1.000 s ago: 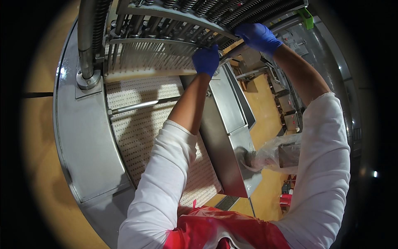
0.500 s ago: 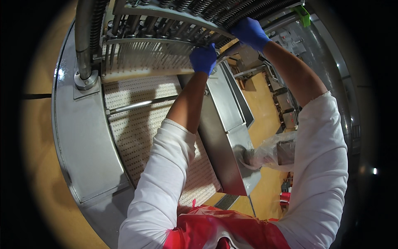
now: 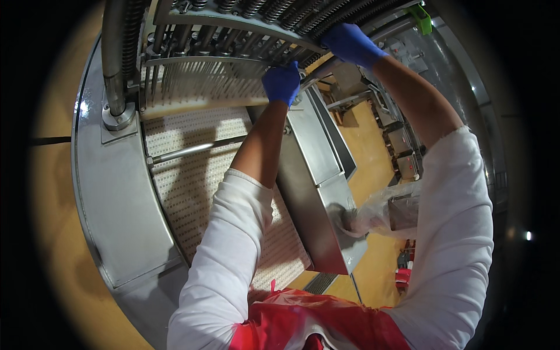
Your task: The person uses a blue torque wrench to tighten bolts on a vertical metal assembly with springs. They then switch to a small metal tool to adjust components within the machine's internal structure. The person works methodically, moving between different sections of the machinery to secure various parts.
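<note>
Both my hands wear blue gloves and reach up to a metal needle head (image 3: 204,55) with rows of springs (image 3: 274,16) above and many thin needles (image 3: 192,81) below. My left hand (image 3: 281,83) is closed at the right end of the needle row, thumb upward; what lies in its fingers is hidden. Higher and to the right, my right hand (image 3: 353,45) is curled against the right end of the upper spring plate (image 3: 251,26). Its fingertips are out of sight. Under the needles runs a pale perforated conveyor belt (image 3: 192,198).
A metal rod (image 3: 192,151) crosses above the belt. Steel side frames (image 3: 122,204) flank it, with a thick upright post (image 3: 116,76) at left. A steel box (image 3: 326,227) and a plastic-wrapped part (image 3: 385,213) stand at right. A green clip (image 3: 421,20) sits upper right.
My view has shifted very slightly. The left hand appears a little further left, and both hands stay at the same places on the needle head.
</note>
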Tool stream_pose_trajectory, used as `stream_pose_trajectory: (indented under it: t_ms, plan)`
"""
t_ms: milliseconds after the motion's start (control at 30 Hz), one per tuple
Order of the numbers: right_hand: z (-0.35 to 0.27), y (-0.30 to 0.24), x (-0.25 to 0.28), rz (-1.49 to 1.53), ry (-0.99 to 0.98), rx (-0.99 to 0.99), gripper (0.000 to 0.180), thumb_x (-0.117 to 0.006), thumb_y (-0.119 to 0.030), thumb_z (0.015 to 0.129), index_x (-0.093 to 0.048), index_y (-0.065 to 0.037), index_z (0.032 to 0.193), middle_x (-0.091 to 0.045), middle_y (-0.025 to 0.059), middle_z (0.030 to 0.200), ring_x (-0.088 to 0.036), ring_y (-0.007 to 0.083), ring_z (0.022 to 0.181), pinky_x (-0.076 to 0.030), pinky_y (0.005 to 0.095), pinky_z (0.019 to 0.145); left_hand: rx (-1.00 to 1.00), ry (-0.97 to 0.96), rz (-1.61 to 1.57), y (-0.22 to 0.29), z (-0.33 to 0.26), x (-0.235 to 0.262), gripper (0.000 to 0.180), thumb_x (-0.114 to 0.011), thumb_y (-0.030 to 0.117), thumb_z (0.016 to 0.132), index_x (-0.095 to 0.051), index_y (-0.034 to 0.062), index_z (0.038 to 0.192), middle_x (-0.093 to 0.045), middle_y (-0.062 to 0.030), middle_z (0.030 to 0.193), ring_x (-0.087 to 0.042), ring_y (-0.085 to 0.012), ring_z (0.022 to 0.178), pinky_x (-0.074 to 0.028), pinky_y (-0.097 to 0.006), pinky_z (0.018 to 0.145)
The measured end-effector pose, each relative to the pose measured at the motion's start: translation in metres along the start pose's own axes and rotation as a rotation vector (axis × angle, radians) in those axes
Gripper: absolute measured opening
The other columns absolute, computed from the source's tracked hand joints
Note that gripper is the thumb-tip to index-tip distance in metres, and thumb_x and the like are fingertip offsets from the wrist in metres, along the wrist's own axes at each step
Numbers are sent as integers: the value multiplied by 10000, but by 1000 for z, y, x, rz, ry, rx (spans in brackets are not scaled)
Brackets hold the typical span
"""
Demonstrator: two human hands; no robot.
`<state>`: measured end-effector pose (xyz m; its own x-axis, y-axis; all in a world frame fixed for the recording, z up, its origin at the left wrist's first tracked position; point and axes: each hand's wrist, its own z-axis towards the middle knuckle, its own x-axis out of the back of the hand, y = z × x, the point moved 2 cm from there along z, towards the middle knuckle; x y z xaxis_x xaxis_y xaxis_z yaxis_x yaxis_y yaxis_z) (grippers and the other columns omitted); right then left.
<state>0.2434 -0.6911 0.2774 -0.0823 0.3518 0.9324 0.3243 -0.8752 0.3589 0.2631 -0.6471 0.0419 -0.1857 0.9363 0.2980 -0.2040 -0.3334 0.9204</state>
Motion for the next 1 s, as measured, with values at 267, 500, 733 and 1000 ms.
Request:
stream_pose_trajectory:
  t_ms: [267,500,733,1000]
  plan:
    - [-10,21,3,-581,236,921,258,-634,-113,885,-664,-45,1132,-660,120,1094,-655,292,977,-548,379,837,64,5,-165,-3,-2,-7,596,-416,487,1015,-760,24,864,-730,-222,907,-701,-379,924,-523,-473,858]
    - [-3,20,7,-728,318,1075,302,-635,-125,871,-651,-17,1152,-648,93,1079,-622,262,1001,-519,364,861,25,59,-106,-2,-4,-2,612,-423,509,1004,-757,18,857,-727,-224,901,-700,-375,920,-522,-473,856]
    - [-6,24,-2,-566,299,979,271,-650,-114,825,-656,-38,1085,-637,98,981,-635,279,923,-528,375,830,26,59,-92,4,-10,3,584,-434,498,1005,-760,32,872,-730,-217,925,-700,-380,905,-524,-468,848]
    - [-3,34,-15,-237,101,510,239,-660,-69,829,-674,-78,1068,-674,110,954,-683,302,791,-567,394,684,12,66,16,0,-1,-2,587,-420,499,1019,-752,38,870,-727,-209,900,-709,-360,893,-540,-470,806]
